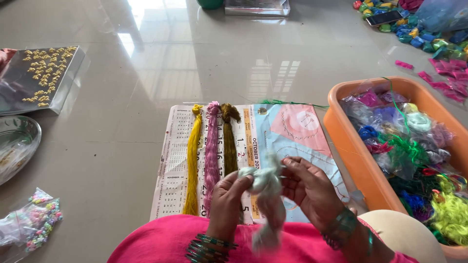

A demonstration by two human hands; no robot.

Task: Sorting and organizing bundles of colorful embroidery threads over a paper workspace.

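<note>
Both my hands hold a pale mint-green thread skein (265,190) just above my lap. My left hand (228,197) pinches its upper end; my right hand (308,187) grips it from the right. The skein hangs down blurred between them. On a calendar sheet (292,131) spread on the floor lie three skeins side by side: a yellow skein (193,160), a pink skein (211,151) and an olive skein (229,139).
An orange plastic tub (351,151) full of coloured thread bundles stands at the right. A silver tray with small golden pieces (41,78), a glass bowl (17,141) and a bag of beads (34,221) lie at the left. Thread packets and a phone (384,18) are scattered far right.
</note>
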